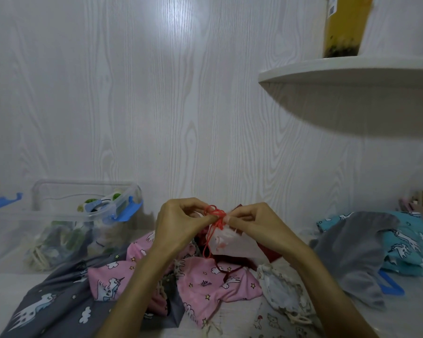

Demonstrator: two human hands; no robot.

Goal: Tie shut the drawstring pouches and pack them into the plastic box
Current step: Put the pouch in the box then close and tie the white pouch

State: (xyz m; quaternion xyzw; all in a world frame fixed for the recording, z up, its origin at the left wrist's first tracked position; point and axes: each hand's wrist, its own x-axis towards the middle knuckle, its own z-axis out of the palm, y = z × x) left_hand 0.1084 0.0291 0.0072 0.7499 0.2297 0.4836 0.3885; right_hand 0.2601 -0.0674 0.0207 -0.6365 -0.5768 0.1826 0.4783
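Both hands are raised over the pile, working a red drawstring (pixel 215 214) at the gathered mouth of a small white pouch (pixel 232 245). My left hand (pixel 178 223) pinches the cord from the left, and my right hand (pixel 249 220) pinches it from the right. The pouch hangs tilted below my fingers, with a loop of red cord trailing down. The clear plastic box (pixel 59 230) with blue latches stands at the left against the wall, holding several pouches. Pink star-print pouches (pixel 205 281) lie under my wrists.
A dark grey unicorn-print pouch (pixel 51 296) lies front left. A white lacy pouch (pixel 281 291) sits front right. Grey and teal fabric (pixel 376 250) is heaped at the right. A white shelf (pixel 352 74) with a yellow drink cup (pixel 344 25) juts out above right.
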